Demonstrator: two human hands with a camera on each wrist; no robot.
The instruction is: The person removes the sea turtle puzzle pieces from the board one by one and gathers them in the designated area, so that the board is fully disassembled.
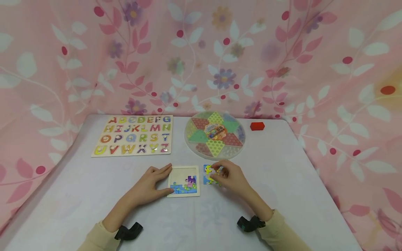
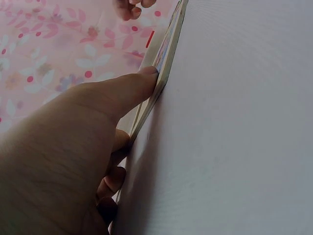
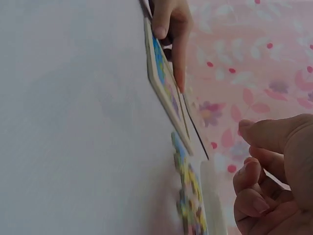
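Okay, white table [image 1: 194, 223] stretching wide, alphabet board [image 1: 140, 142] back left, round star-patterned board [image 1: 215, 134] beside it. Left hand [image 1: 150, 183], fingers straight and thumb spread well apart, is touching the left edge of the puzzle tray [image 1: 180, 175], part-filled along the near and right sides. Right hand [image 1: 233, 178], loosely bent, thumb parted, nothing visibly gripped, hovers over loose puzzle pieces [image 1: 207, 179] just right of the tray. Smallest, a red block [image 1: 257, 126] far right.
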